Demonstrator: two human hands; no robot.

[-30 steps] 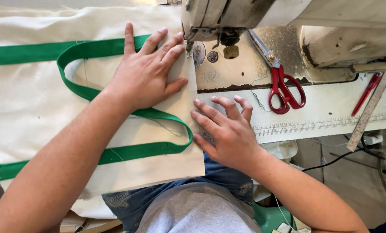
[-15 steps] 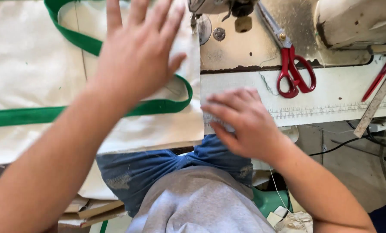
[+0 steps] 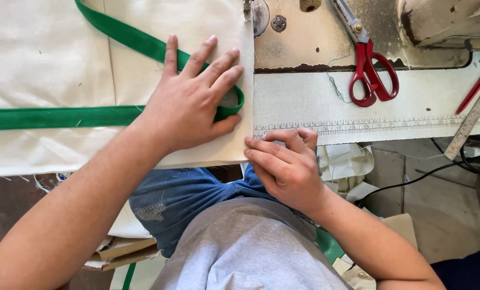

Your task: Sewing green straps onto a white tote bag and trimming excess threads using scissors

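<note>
Head view looks down on a cream woven canvas panel (image 3: pixel 63 59) trimmed with one green webbing strap (image 3: pixel 57 117), which runs flat across the cloth and bends into a rounded loop near the panel's right edge. This panel lies on the pale, worn sewing-machine surface (image 3: pixel 304 102), its near edge hanging just over the front. One left hand (image 3: pixel 189 107) lies flat on it, fingers spread wide, palm pressing the cloth and covering part of the strap loop; it grips nothing. One right hand (image 3: pixel 285 164) is at the panel's lower right corner, fingers curled narrow and fingertips pinching the cloth edge beside the surface's front rim. Along that rim runs a printed measuring strip (image 3: pixel 369 124), long and thin. One pair of steel scissors with red handles (image 3: pixel 369 70) rests on the surface to the right, well apart from both hands. Farther right lie a slim red tool (image 3: pixel 479 83) and a tilted metal ruler (image 3: pixel 473 121). Below, blue denim (image 3: pixel 186 196) and grey knit fabric (image 3: pixel 245 252) cover the person's lap.
</note>
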